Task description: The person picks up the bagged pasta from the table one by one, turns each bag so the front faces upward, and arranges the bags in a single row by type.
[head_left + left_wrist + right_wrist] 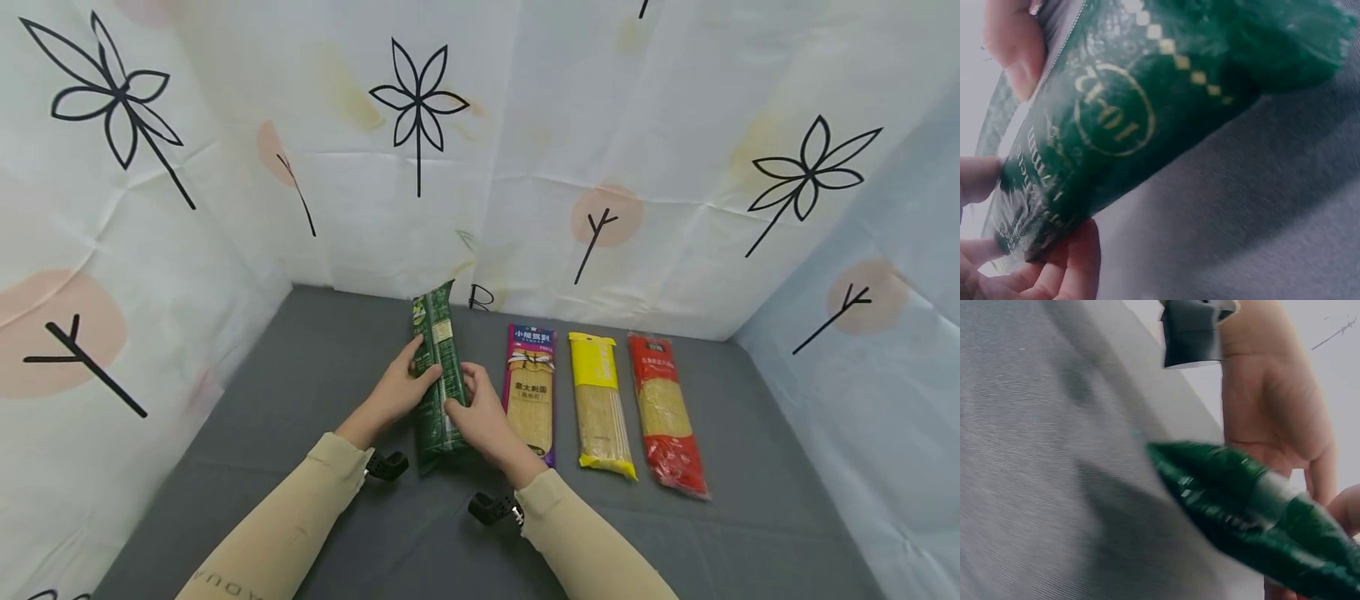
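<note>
A long green packet (450, 354) with a glossy wrapper tilts upward in front of me in the head view, gripped by both hands. My left hand (397, 387) holds its left side around the middle, thumb across the face. Lower on the right side, my right hand (483, 417) grips it with thumb in front and fingers around the edge. The left wrist view shows the green wrapper (1110, 119) close up, with gold print and a row of gold diamonds. One end of the green packet (1229, 481) points across the right wrist view.
Right of my hands lie a purple-and-blue pasta packet (531, 396), a yellow one (600, 408) and a red one (667, 417), side by side on the grey cloth-covered table (750, 467). Patterned white cloth (525, 150) stands behind and at both sides.
</note>
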`<state>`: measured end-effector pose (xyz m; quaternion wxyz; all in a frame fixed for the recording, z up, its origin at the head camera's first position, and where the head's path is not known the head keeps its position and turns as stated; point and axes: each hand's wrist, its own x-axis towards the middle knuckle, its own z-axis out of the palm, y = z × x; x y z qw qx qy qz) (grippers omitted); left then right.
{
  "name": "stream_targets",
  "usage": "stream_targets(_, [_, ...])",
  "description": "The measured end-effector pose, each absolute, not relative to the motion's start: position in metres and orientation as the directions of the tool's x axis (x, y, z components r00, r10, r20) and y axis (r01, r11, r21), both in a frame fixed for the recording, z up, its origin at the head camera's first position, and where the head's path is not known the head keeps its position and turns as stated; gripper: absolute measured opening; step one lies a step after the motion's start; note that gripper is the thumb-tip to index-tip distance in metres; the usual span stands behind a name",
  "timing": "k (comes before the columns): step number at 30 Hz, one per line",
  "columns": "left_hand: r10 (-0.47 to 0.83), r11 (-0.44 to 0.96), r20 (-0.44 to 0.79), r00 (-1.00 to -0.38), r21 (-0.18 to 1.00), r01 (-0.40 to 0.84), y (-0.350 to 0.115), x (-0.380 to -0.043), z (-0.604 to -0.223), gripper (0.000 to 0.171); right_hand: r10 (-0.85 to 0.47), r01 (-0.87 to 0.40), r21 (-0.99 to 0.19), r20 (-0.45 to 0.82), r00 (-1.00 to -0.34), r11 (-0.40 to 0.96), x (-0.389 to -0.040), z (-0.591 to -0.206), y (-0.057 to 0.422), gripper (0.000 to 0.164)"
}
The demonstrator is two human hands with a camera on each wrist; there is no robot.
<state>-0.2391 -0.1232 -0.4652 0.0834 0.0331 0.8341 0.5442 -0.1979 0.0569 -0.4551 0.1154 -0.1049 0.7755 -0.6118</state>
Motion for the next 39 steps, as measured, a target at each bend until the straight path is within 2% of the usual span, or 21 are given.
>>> stream_targets(6, [0.134, 0.405, -0.007, -0.991, 0.913, 0.049, -0.119, -0.235, -0.453, 0.074, -0.326, -0.166, -0.901, 0.03, -0.945, 0.401, -0.193, -0.436, 0.061, 0.059])
stream_targets(11, [0.137, 0.328, -0.008, -0.991, 0.944, 0.037, -0.115, -0.231, -0.442, 0.075, -0.344, -0.293, -0.794, 0.114, -0.932, 0.532, -0.19, -0.427, 0.062, 0.06])
stream_targets(17, [0.181, 0.069, -0.083, -0.98, 0.995, -0.071, -0.112, -0.226, -0.419, 0.067, -0.349, -0.42, -0.529, 0.234, -0.907, 0.737, -0.189, -0.424, 0.058, 0.061])
stream_targets(22, [0.155, -0.196, -0.132, -0.979, 0.967, -0.161, -0.11, -0.233, -0.428, 0.068, -0.384, -0.485, -0.26, 0.356, -0.852, 0.835, -0.186, -0.431, 0.051, 0.058])
stream_targets(24, [0.117, -0.229, -0.15, -0.982, 0.958, -0.174, -0.108, -0.233, -0.428, 0.066, -0.418, -0.517, -0.156, 0.417, -0.807, 0.842, -0.184, -0.435, 0.048, 0.057])
stream_targets(28, [0.001, -0.19, -0.206, -0.979, 0.961, -0.202, -0.103, -0.234, -0.43, 0.056, -0.49, -0.566, -0.011, 0.487, -0.723, 0.824, -0.182, -0.443, 0.044, 0.057])
stream_targets(32, [-0.073, -0.158, -0.241, -0.968, 0.961, -0.227, -0.103, -0.234, -0.431, 0.05, -0.501, -0.568, 0.013, 0.488, -0.715, 0.823, -0.183, -0.447, 0.042, 0.062])
stream_targets(39, [-0.083, -0.19, -0.257, -0.963, 0.953, -0.238, -0.101, -0.236, -0.434, 0.05, -0.502, -0.566, 0.001, 0.463, -0.73, 0.824, -0.186, -0.446, 0.046, 0.063])
